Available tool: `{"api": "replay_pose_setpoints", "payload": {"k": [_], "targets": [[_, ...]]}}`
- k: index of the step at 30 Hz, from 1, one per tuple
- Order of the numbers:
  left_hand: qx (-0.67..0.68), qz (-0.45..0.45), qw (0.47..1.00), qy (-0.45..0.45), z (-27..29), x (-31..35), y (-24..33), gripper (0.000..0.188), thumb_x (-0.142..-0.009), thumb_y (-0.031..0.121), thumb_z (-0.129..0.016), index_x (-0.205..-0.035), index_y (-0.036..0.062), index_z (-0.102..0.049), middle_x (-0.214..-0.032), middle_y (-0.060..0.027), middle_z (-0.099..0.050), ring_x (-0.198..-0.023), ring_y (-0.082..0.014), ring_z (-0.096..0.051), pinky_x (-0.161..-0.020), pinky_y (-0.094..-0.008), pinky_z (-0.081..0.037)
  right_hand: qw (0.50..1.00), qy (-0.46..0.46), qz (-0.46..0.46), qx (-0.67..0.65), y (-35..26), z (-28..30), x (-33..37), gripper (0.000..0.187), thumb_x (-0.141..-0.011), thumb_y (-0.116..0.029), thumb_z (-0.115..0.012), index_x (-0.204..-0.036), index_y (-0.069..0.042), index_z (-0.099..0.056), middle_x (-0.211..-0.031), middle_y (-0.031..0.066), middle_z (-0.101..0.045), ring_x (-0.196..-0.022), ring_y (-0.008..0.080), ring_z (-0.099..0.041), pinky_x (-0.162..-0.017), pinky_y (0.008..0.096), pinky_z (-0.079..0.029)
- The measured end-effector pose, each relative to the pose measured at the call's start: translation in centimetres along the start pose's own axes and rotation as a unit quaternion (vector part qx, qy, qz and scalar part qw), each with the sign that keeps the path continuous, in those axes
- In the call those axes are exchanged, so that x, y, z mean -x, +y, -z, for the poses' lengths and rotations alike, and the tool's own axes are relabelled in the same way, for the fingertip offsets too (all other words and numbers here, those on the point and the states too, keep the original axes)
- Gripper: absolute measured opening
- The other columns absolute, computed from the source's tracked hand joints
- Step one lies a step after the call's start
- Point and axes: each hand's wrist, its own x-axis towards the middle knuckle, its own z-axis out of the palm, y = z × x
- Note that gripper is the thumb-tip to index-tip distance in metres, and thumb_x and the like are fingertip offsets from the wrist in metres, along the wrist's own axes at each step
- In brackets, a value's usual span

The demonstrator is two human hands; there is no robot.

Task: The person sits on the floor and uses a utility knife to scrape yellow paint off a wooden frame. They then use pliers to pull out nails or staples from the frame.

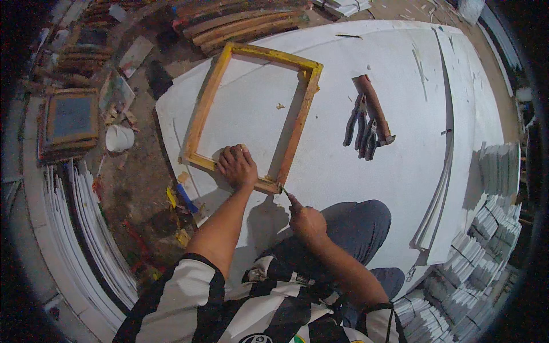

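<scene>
A rectangular wooden frame [207, 103], yellow and brown with no panel inside, lies slightly turned on the white board [394, 183]. My left hand [236, 166] is closed over its near rail, fingers curled to the inner side. In my right hand [307, 222] is a thin-bladed hand tool [285, 191], its tip at the near right corner of the frame. Most of its handle is hidden in my fist, and I cannot tell its exact kind. Right of the frame lie a wooden-handled hammer [374, 106] and pliers [353, 126], with more pliers [367, 144] beside them.
A white bucket [119, 139] and a stack of framed panels [70, 119] stand at the left. Long white strips [86, 223] lie near left; bundled white strips [474, 251] are at the right. Curved wooden pieces [246, 28] lie beyond the board. A blue-handled tool [186, 198] sits by the board's edge.
</scene>
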Motion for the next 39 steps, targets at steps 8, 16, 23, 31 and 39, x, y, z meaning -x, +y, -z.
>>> {"api": "replay_pose_setpoints", "payload": {"k": [8,16,23,31,39], "targets": [[0.023,0.0,1.0,0.017,0.3,-0.3,0.2,0.028,-0.107,0.032,-0.049,-0.115,0.0112,-0.066,-0.123,-0.0127,-0.062,-0.127,-0.0344,-0.051,-0.11,-0.0595,-0.031,0.999,0.032,0.005,-0.029,-0.1,0.9,0.5,0.047,-0.104,-0.032,-0.058,-0.151,-0.031,-0.052,-0.076,0.0198,-0.069,-0.067,0.0403,-0.07,-0.058,0.0561,-0.053],[0.023,0.003,1.0,-0.014,0.1,-0.6,-0.6,0.03,-0.108,0.032,-0.047,-0.115,0.0112,-0.066,-0.128,-0.0116,-0.06,-0.131,-0.0329,-0.048,-0.112,-0.0597,-0.028,0.706,-0.16,-0.136,-0.676,2.0,2.0,-1.8,0.038,-0.108,-0.024,-0.059,-0.139,-0.002,-0.064,-0.075,-0.0032,-0.058,-0.055,0.0081,-0.052,-0.046,0.0291,-0.045],[0.013,0.019,1.0,0.001,0.4,-0.4,0.0,0.024,-0.104,0.033,-0.053,-0.113,0.0152,-0.067,-0.127,-0.0097,-0.06,-0.123,-0.0349,-0.053,-0.106,-0.0555,-0.036,0.625,-0.207,-0.144,-0.738,3.1,2.2,-1.3,0.037,-0.107,-0.025,-0.06,-0.137,-0.005,-0.062,-0.076,-0.0011,-0.056,-0.058,0.0113,-0.058,-0.041,0.0286,-0.049],[0.124,-0.152,0.978,-0.067,3.7,-0.1,-1.3,0.042,-0.092,0.056,-0.068,-0.111,0.0182,-0.074,-0.127,-0.0073,-0.059,-0.123,-0.0325,-0.051,-0.108,-0.055,-0.035,0.62,-0.082,-0.13,-0.769,1.9,6.4,1.7,0.041,-0.107,-0.024,-0.059,-0.143,-0.005,-0.058,-0.077,-0.0017,-0.055,-0.058,0.012,-0.056,-0.04,0.0291,-0.047],[-0.002,-0.333,0.921,-0.204,4.3,-0.4,-6.3,0.062,-0.077,0.058,-0.081,-0.119,0.0155,-0.068,-0.128,-0.0125,-0.059,-0.122,-0.0358,-0.054,-0.101,-0.0535,-0.046,0.691,0.011,-0.098,-0.716,4.5,9.5,4.3,0.047,-0.107,-0.021,-0.06,-0.151,-0.005,-0.054,-0.073,-0.0043,-0.051,-0.057,0.0086,-0.048,-0.051,0.0265,-0.04]]}}
